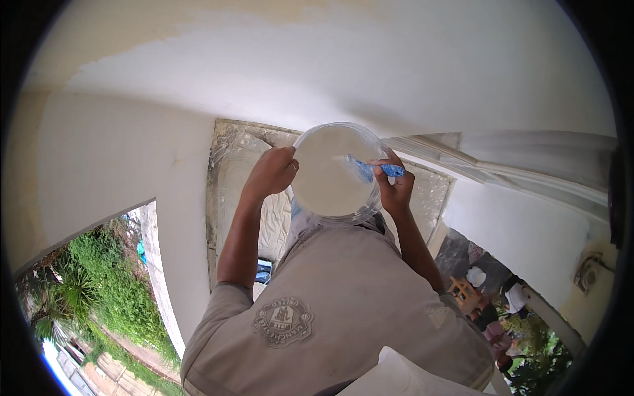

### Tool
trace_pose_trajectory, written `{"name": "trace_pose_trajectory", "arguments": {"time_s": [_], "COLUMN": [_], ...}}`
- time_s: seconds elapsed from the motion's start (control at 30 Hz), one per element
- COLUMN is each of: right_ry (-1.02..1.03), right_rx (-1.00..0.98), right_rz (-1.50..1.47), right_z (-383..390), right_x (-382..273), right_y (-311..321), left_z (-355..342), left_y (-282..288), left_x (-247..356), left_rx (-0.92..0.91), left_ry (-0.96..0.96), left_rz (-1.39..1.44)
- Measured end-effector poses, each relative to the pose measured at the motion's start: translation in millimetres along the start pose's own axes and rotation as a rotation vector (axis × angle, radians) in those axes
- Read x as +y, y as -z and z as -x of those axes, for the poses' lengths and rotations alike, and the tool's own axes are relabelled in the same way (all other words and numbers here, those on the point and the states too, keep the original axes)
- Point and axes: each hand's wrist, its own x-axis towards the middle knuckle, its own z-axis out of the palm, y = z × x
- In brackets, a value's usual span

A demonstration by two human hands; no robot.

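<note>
Left hand (274, 173) of the person has its fingers bent and closed on the edge of a round bucket (343, 220), which is just to the right of this hand, as the head view shows. On the opposite side of the bucket, right hand (395, 188) is clamped on a paint brush (394, 170) with a blue handle, held between the thumb and the fingers. I cannot tell if this hand also touches the bucket. From the right hand the brush points to the left, and its head is over the pale paint (327, 175) that lies in the bucket, between the two hands. If the brush touches the paint, I cannot say with certainty.

Below the left hand, beside the forearm, there is a creased light cloth (275, 228), and nearer to the body a small blue and black object (263, 270), of which the kind is not clear. Beyond both hands rises a wall (396, 72), mostly white, with a yellowish part far to the upper left. To the right of the right hand is a stained floor (426, 198). Well apart from the left hand, at lower left, green plants (102, 257) are visible outside.
</note>
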Motion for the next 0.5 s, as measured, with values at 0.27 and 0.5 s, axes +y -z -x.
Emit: {"name": "trace_pose_trajectory", "arguments": {"time_s": [0.27, 0.5], "right_ry": [0.029, -0.018], "right_rx": [-0.091, -0.104], "right_rz": [0.075, 0.053], "right_z": [-14, -17], "right_x": [9, 14], "right_y": [-1, -1], "left_z": [6, 13], "left_y": [-6, -11], "left_x": [5, 12], "left_rx": [-0.001, 0.005], "left_ry": [0.095, 0.113], "left_rz": [0.073, 0.094]}}
